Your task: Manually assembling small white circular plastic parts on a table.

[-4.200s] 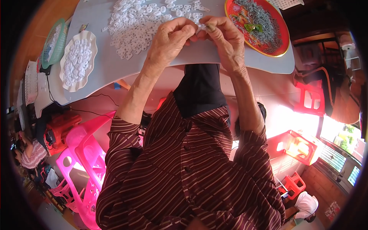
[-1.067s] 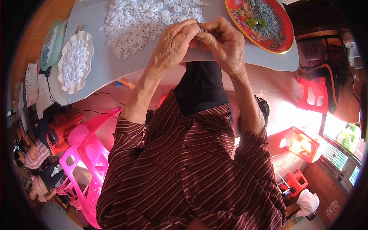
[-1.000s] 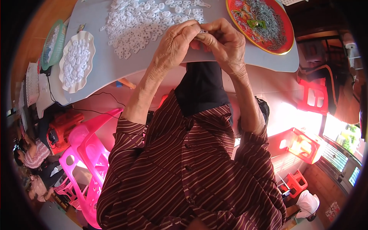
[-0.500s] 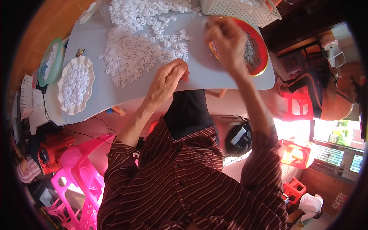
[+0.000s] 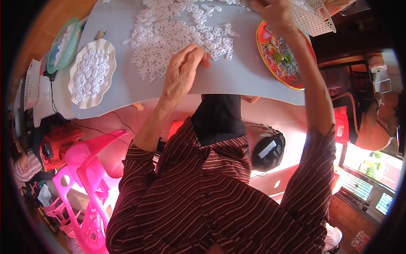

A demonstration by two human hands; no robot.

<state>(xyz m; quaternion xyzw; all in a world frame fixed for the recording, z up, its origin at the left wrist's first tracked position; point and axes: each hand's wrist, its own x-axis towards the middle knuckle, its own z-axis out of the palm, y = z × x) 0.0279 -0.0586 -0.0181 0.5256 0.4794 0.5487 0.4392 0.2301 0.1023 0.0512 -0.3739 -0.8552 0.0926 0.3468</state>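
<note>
My left hand [image 5: 184, 70] is closed, fingers curled in, just above the table's near edge; whatever it may hold is hidden. Beside it spreads a heap of small white plastic pieces with holes [image 5: 163, 46]. My right arm reaches forward over a red oval tray [image 5: 274, 73] with a patterned bottom and a gold rim. Many thin grey metal bits [image 5: 292, 70] lie in that tray. Past the tray's far side, next to a white perforated basket [image 5: 311, 19], my right hand [image 5: 277, 17] is blurred at the picture's upper edge, and its fingers are unclear.
On the left of the grey-blue table [image 5: 122, 95], a scalloped white plate [image 5: 109, 70] holds rounded white pieces. A green basket [image 5: 63, 53] stands beyond it. Pink plastic chairs [image 5: 91, 178] are at lower left, and a black bag [image 5: 268, 152] is below the table.
My right hand has moved from over the tray to beyond its far side, uncovering more of the tray. The whole view has shifted; my left hand stays closed by the heap.
</note>
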